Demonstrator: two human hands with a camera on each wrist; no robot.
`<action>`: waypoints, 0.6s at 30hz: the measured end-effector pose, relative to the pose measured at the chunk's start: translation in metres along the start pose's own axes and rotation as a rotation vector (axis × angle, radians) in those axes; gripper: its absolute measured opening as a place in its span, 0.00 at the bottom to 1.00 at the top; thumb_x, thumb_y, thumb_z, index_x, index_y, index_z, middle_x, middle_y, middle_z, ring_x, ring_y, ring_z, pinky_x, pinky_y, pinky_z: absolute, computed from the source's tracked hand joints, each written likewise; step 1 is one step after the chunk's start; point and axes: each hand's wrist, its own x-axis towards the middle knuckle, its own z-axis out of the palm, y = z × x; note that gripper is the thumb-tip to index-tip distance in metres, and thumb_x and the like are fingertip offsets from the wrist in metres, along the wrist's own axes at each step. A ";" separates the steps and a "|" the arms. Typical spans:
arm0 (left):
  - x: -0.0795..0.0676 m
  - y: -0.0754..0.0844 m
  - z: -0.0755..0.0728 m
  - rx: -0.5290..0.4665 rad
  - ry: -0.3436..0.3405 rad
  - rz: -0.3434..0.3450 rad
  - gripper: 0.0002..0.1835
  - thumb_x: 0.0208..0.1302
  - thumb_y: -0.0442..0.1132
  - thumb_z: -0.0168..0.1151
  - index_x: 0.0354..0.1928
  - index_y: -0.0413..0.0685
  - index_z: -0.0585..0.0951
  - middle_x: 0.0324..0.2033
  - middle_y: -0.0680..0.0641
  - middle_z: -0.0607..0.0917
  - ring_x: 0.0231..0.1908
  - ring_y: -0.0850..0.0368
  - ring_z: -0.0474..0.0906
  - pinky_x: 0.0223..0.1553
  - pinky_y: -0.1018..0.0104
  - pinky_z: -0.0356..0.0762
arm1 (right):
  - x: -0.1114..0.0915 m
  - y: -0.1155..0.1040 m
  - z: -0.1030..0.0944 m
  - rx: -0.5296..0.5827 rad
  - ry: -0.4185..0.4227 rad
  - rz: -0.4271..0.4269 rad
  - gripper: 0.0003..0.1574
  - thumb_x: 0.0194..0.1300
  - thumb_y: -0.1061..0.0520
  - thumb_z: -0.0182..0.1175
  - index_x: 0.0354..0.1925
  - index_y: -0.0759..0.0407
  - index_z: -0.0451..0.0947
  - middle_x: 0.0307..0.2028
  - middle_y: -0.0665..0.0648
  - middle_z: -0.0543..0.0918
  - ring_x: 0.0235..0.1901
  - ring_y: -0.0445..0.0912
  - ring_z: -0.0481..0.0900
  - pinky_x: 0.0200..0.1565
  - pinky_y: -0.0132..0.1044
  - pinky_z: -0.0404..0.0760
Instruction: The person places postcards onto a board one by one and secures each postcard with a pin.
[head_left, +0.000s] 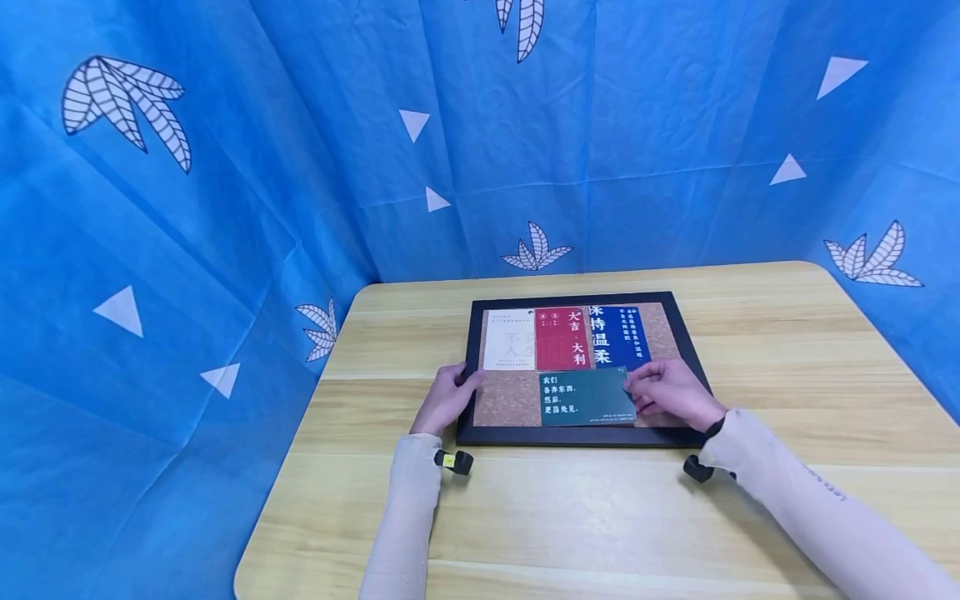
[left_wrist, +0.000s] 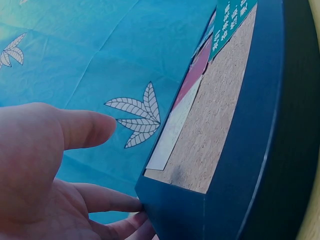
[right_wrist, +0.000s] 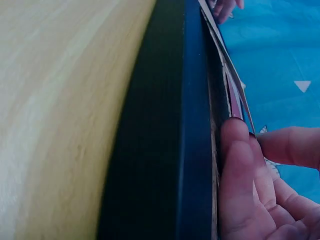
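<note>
A black-framed cork board (head_left: pixel 510 400) lies on the table. Between thumb and fingers my right hand (head_left: pixel 672 390) pinches the right edge of a green card (head_left: pixel 581 398) with white writing, over the board's lower half. In the right wrist view the card (right_wrist: pixel 235 75) shows almost edge-on, slightly lifted from the cork. My left hand (head_left: pixel 447 400) is at the frame's left side. Seen from the left wrist, its fingertips touch the frame's outer edge (left_wrist: pixel 175 212), while the thumb stands straight and apart.
Along the board's upper half sit a white card (head_left: pixel 509 340), a red card (head_left: pixel 561 337) and a blue card (head_left: pixel 622 333), side by side. Beneath is a light wooden table (head_left: pixel 570 517). A blue patterned curtain (head_left: pixel 480 167) hangs behind it and at the left.
</note>
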 end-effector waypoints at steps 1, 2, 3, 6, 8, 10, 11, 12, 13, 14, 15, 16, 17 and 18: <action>0.000 0.000 0.000 0.000 0.001 0.003 0.25 0.78 0.53 0.54 0.64 0.44 0.80 0.52 0.42 0.84 0.50 0.51 0.78 0.58 0.51 0.78 | 0.000 0.000 0.000 -0.021 0.004 -0.002 0.19 0.71 0.60 0.61 0.53 0.75 0.80 0.33 0.57 0.90 0.28 0.44 0.87 0.33 0.36 0.88; 0.000 0.000 0.000 -0.001 0.001 0.004 0.24 0.78 0.52 0.54 0.63 0.44 0.81 0.50 0.43 0.84 0.48 0.51 0.78 0.57 0.52 0.78 | -0.001 -0.001 0.000 -0.033 0.010 0.002 0.19 0.71 0.60 0.61 0.52 0.74 0.81 0.32 0.57 0.90 0.27 0.45 0.88 0.32 0.36 0.88; 0.000 0.000 0.000 -0.005 0.003 0.001 0.23 0.78 0.53 0.55 0.62 0.45 0.81 0.50 0.43 0.84 0.48 0.51 0.78 0.56 0.54 0.78 | -0.001 -0.001 0.001 -0.048 0.008 -0.001 0.19 0.72 0.59 0.61 0.52 0.74 0.81 0.31 0.57 0.90 0.27 0.45 0.88 0.31 0.36 0.88; 0.001 0.000 0.000 -0.003 0.003 0.004 0.22 0.78 0.52 0.55 0.61 0.45 0.82 0.49 0.43 0.83 0.47 0.52 0.77 0.54 0.55 0.77 | -0.001 -0.002 0.001 -0.066 0.008 0.012 0.18 0.72 0.58 0.63 0.51 0.73 0.82 0.29 0.57 0.90 0.25 0.45 0.87 0.30 0.36 0.87; 0.001 0.000 0.000 -0.004 0.001 0.003 0.22 0.78 0.53 0.55 0.61 0.46 0.82 0.49 0.44 0.83 0.47 0.52 0.78 0.54 0.55 0.78 | 0.000 -0.002 0.002 -0.080 0.011 0.021 0.18 0.72 0.58 0.63 0.51 0.72 0.83 0.27 0.57 0.90 0.25 0.45 0.87 0.29 0.36 0.87; 0.001 0.000 0.000 -0.001 0.001 0.004 0.22 0.78 0.53 0.55 0.61 0.46 0.82 0.49 0.44 0.83 0.47 0.51 0.78 0.54 0.55 0.78 | 0.001 -0.003 0.003 -0.095 0.014 0.026 0.18 0.71 0.58 0.63 0.51 0.72 0.83 0.27 0.56 0.90 0.25 0.45 0.87 0.28 0.36 0.87; 0.000 0.000 0.000 -0.002 0.001 0.004 0.22 0.78 0.53 0.55 0.61 0.46 0.82 0.49 0.44 0.83 0.47 0.51 0.78 0.54 0.55 0.78 | 0.001 -0.003 0.003 -0.106 0.016 0.021 0.18 0.71 0.58 0.64 0.51 0.72 0.83 0.26 0.56 0.90 0.25 0.44 0.87 0.28 0.35 0.87; 0.000 0.000 0.000 -0.002 0.001 0.005 0.22 0.78 0.53 0.55 0.60 0.46 0.82 0.48 0.44 0.83 0.47 0.51 0.78 0.53 0.55 0.78 | 0.001 -0.003 0.004 -0.112 0.024 0.025 0.17 0.71 0.58 0.64 0.50 0.71 0.84 0.26 0.56 0.89 0.24 0.44 0.86 0.27 0.35 0.86; 0.000 0.000 0.000 -0.002 0.000 0.007 0.22 0.78 0.53 0.55 0.59 0.45 0.83 0.48 0.43 0.83 0.46 0.51 0.77 0.52 0.56 0.77 | 0.001 -0.003 0.004 -0.121 0.025 0.021 0.18 0.71 0.58 0.64 0.51 0.71 0.84 0.25 0.56 0.89 0.24 0.44 0.86 0.27 0.35 0.86; 0.000 0.000 0.000 -0.001 -0.001 0.008 0.21 0.78 0.52 0.55 0.59 0.45 0.83 0.47 0.44 0.83 0.46 0.51 0.77 0.52 0.56 0.77 | 0.002 -0.003 0.005 -0.129 0.028 0.018 0.18 0.70 0.58 0.64 0.51 0.71 0.84 0.25 0.55 0.89 0.24 0.44 0.86 0.27 0.35 0.86; 0.000 0.000 0.000 -0.002 -0.001 0.008 0.21 0.78 0.52 0.55 0.59 0.45 0.83 0.47 0.44 0.83 0.46 0.51 0.77 0.52 0.57 0.77 | 0.002 -0.003 0.006 -0.137 0.029 0.016 0.18 0.70 0.58 0.64 0.51 0.71 0.84 0.25 0.55 0.89 0.24 0.44 0.86 0.26 0.35 0.86; 0.000 0.000 0.000 -0.004 -0.001 0.009 0.21 0.78 0.52 0.55 0.59 0.45 0.83 0.47 0.44 0.83 0.46 0.51 0.77 0.52 0.57 0.77 | 0.002 -0.003 0.006 -0.147 0.033 0.015 0.18 0.70 0.58 0.64 0.51 0.71 0.84 0.25 0.55 0.89 0.24 0.43 0.86 0.26 0.35 0.86; 0.000 0.000 0.000 -0.005 -0.001 0.008 0.21 0.78 0.52 0.55 0.59 0.45 0.83 0.47 0.44 0.83 0.46 0.51 0.77 0.52 0.56 0.77 | 0.002 -0.004 0.006 -0.157 0.035 0.015 0.18 0.70 0.58 0.64 0.51 0.71 0.83 0.25 0.55 0.89 0.24 0.43 0.86 0.26 0.35 0.86; 0.000 0.000 0.000 -0.006 -0.001 0.008 0.21 0.78 0.52 0.55 0.59 0.45 0.83 0.47 0.44 0.83 0.46 0.51 0.77 0.53 0.56 0.77 | 0.002 -0.004 0.006 -0.167 0.037 0.017 0.18 0.70 0.58 0.64 0.51 0.71 0.83 0.25 0.54 0.89 0.24 0.43 0.86 0.27 0.35 0.86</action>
